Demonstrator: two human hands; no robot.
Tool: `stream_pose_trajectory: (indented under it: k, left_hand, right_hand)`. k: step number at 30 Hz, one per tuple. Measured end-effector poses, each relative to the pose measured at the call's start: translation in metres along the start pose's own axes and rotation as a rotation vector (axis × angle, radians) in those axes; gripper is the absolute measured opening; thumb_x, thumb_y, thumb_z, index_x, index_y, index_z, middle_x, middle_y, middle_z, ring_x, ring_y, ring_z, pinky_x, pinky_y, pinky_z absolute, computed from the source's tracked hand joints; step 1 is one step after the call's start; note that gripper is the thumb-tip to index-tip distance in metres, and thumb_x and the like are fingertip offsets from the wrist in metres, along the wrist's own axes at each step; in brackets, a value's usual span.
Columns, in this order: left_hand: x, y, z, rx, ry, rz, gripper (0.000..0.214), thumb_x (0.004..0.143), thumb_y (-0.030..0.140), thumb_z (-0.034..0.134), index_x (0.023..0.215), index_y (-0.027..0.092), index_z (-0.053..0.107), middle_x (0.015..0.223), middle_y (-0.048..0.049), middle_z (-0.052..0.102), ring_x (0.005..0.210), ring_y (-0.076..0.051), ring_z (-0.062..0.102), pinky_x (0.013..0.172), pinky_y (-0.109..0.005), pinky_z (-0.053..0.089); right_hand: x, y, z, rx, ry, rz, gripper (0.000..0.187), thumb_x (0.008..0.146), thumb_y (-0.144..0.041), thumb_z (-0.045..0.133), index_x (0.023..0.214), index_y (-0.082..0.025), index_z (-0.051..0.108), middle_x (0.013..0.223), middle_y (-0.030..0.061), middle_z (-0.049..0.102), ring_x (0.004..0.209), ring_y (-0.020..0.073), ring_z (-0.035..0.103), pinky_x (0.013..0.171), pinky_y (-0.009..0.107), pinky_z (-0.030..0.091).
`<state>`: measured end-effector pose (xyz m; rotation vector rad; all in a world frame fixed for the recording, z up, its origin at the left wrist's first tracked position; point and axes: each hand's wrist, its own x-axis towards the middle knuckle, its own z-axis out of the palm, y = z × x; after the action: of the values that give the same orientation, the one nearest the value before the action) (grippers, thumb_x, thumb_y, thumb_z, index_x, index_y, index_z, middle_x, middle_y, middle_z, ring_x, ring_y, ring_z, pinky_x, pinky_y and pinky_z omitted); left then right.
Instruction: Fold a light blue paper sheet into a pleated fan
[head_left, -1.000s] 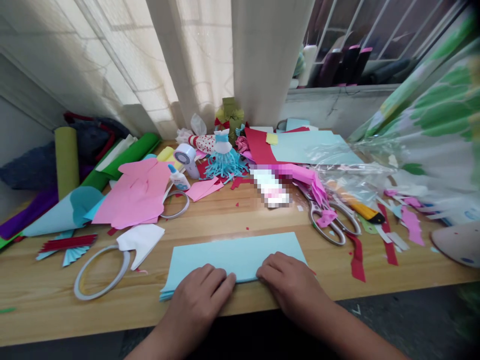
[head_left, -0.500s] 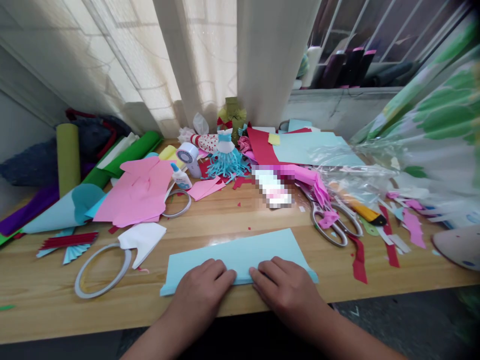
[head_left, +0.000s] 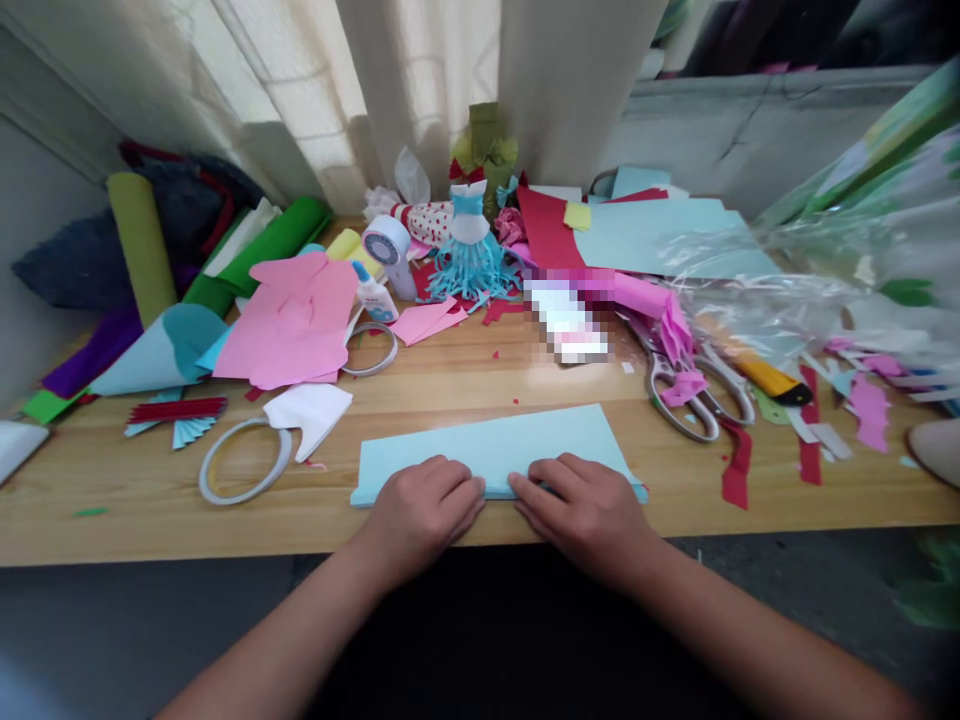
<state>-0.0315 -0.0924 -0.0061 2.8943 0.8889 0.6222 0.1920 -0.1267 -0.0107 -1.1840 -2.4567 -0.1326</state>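
**Pressing blue paper point(head_left: 487, 455) flat**

The sheet lies doubled over, long side across, on the front of the wooden table point(head_left: 82, 470), its near edge just short of the table's lip. Both hands rest on it palm down. The left hand point(head_left: 420, 515) and the right hand point(head_left: 581, 515) sit side by side on the near edge, fingertips almost meeting at the middle. Neither is clenched or pinching; they simply bear down, open and flat.

Just left of the paper lies a tape ring point(head_left: 244, 460), and a white paper scrap point(head_left: 309, 415) sits above it, beside a small red-and-blue paper fan point(head_left: 176, 415). Further back is a loose pink sheet point(head_left: 289, 320), with a glue bottle point(head_left: 373, 295) and a tape dispenser point(head_left: 388, 250) past it. A paper dress point(head_left: 469, 250) with a fringed blue skirt stands upright at the back. To the right, steel scissors point(head_left: 679, 395) lie with pink scraps on them, near a yellow cutter point(head_left: 769, 382) and red strips point(head_left: 737, 470). Clear plastic film point(head_left: 780, 270) spills over the right end, and a pixelated patch point(head_left: 566, 320) hides whatever lies behind the scissors.
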Motion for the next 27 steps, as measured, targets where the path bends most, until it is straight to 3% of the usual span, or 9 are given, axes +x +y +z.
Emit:
stream_pose_trajectory:
  k: [13, 17, 21, 27]
  left_hand:
    - [0.001, 0.012, -0.004, 0.072, -0.063, -0.105, 0.018, 0.090, 0.019, 0.046, 0.084, 0.016, 0.062, 0.071, -0.0032, 0.056, 0.069, -0.017, 0.048, 0.060, -0.029, 0.039]
    - [-0.003, 0.013, -0.002, 0.051, -0.059, -0.164, 0.016, 0.090, 0.019, 0.046, 0.088, 0.016, 0.062, 0.083, -0.0052, 0.059, 0.074, -0.017, 0.047, 0.065, -0.030, 0.041]
    - [-0.004, 0.011, 0.000, 0.021, -0.057, -0.183, 0.017, 0.091, 0.021, 0.046, 0.089, 0.015, 0.062, 0.080, -0.0045, 0.058, 0.075, -0.017, 0.047, 0.065, -0.030, 0.040]
    - [-0.004, 0.009, -0.003, -0.027, -0.066, -0.206, 0.018, 0.091, 0.020, 0.046, 0.088, 0.018, 0.063, 0.080, -0.0039, 0.060, 0.076, -0.017, 0.048, 0.073, -0.034, 0.043]
  right_hand:
    - [0.009, -0.005, 0.004, 0.023, -0.021, -0.004, 0.018, 0.090, -0.019, 0.050, 0.098, -0.017, 0.066, 0.073, 0.0039, 0.060, 0.068, 0.0155, 0.049, 0.061, 0.028, 0.037]
    - [0.007, -0.002, 0.004, 0.017, -0.062, -0.012, 0.021, 0.090, -0.020, 0.050, 0.106, -0.017, 0.064, 0.080, 0.0058, 0.062, 0.072, 0.0168, 0.050, 0.064, 0.028, 0.040]
    - [0.006, 0.003, 0.001, 0.034, -0.107, -0.072, 0.030, 0.090, -0.015, 0.048, 0.118, -0.021, 0.059, 0.089, 0.0062, 0.063, 0.075, 0.0171, 0.052, 0.065, 0.029, 0.042]
    - [0.011, 0.009, -0.006, 0.040, -0.154, -0.105, 0.026, 0.089, -0.018, 0.051, 0.113, -0.019, 0.061, 0.087, 0.0059, 0.063, 0.080, 0.0171, 0.054, 0.064, 0.027, 0.043]
